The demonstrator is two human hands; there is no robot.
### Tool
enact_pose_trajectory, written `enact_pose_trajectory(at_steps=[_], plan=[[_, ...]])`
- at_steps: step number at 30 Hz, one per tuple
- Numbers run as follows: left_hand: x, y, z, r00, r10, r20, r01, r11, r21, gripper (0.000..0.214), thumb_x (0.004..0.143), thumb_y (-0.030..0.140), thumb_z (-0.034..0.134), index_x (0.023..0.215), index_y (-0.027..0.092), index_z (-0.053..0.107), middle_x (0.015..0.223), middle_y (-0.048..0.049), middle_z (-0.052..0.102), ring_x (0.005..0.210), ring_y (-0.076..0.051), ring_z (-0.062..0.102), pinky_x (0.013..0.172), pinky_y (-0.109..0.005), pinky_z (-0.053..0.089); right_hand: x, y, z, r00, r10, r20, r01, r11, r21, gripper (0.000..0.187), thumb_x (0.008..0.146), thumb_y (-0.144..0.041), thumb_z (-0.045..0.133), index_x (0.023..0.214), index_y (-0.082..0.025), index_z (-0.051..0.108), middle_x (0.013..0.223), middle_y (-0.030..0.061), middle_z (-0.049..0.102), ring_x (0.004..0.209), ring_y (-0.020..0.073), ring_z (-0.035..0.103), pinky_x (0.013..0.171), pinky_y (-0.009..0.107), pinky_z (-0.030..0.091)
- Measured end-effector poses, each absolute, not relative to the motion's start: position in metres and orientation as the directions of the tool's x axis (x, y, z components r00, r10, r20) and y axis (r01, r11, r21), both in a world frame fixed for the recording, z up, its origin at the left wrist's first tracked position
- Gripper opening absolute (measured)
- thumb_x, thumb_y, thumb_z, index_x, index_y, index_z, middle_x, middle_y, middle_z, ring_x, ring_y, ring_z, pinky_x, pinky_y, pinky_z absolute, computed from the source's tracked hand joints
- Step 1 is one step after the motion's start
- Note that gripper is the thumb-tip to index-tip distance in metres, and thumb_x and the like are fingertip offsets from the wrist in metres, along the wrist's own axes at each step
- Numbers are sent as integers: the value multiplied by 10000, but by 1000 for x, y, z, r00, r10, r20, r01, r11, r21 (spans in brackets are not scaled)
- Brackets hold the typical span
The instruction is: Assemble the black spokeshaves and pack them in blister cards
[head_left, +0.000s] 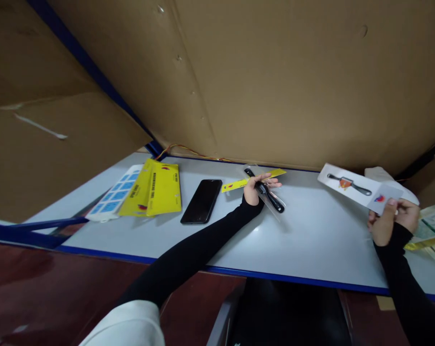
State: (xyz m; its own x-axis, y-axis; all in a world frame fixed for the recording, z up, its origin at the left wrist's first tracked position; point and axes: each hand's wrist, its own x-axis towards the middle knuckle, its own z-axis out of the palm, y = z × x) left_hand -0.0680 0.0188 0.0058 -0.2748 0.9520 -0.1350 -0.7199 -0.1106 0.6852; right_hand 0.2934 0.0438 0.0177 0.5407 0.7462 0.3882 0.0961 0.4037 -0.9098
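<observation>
My left hand [255, 188] reaches across the pale table [311, 240] and grips a black-handled tool in a clear blister shell [270, 196], together with a narrow yellow card strip [239, 183] that sticks out to the left. My right hand [388, 222] is closed on the corner of a white backing card [357, 188] printed with a picture of the tool and a red logo. The card is held up at the table's right side. Both arms wear black sleeves.
A black phone [202, 201] lies face up left of centre. Yellow cards [156, 193] and a blue-and-white sheet [114, 196] are stacked at the far left. Papers and a yellow strip [431, 235] lie at the right edge. Cardboard walls [275, 81] stand behind the table.
</observation>
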Motion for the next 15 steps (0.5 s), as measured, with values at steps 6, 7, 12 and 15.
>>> enact_pose_trajectory(at_steps=[6, 7, 12, 15], plan=[[-46, 3, 0, -146, 983, -111, -657, -12, 754, 439, 730, 446, 722, 1020, 117, 698, 841, -180, 769, 855, -419, 789, 494, -388, 572, 293, 51, 18, 314, 928, 201, 283, 111, -953, 555, 770, -749, 757, 893, -261, 523, 733, 69, 637, 547, 280, 676, 428, 388, 523], [-43, 2, 0, -148, 983, -109, -634, -10, 774, 459, 731, 462, 729, 1034, 119, 690, 836, -174, 768, 846, -416, 788, 487, -387, 571, 292, 45, 17, 329, 908, 260, 408, 111, -906, 553, 786, -738, 751, 948, -238, 578, 843, 131, 669, 623, 296, 692, 481, 413, 550], [-35, -1, 6, -211, 969, -129, -513, 2, 858, 470, 726, 498, 775, 1000, 132, 666, 726, -133, 743, 693, -371, 767, 477, -367, 546, 227, 3, 11, 105, 868, 485, 714, 274, -645, 660, 808, -696, 760, 1184, -160, 677, 1262, 252, 583, 777, 270, 670, 675, 453, 604], [-37, 1, 13, -299, 937, -180, -397, 49, 916, 397, 748, 502, 832, 874, 168, 657, 569, -63, 674, 473, -267, 675, 459, -310, 482, 152, -2, 16, -243, 970, 27, 326, 108, -939, 606, 921, -755, 584, 1156, -199, 638, 1076, 129, 665, 763, 216, 687, 609, 349, 608]])
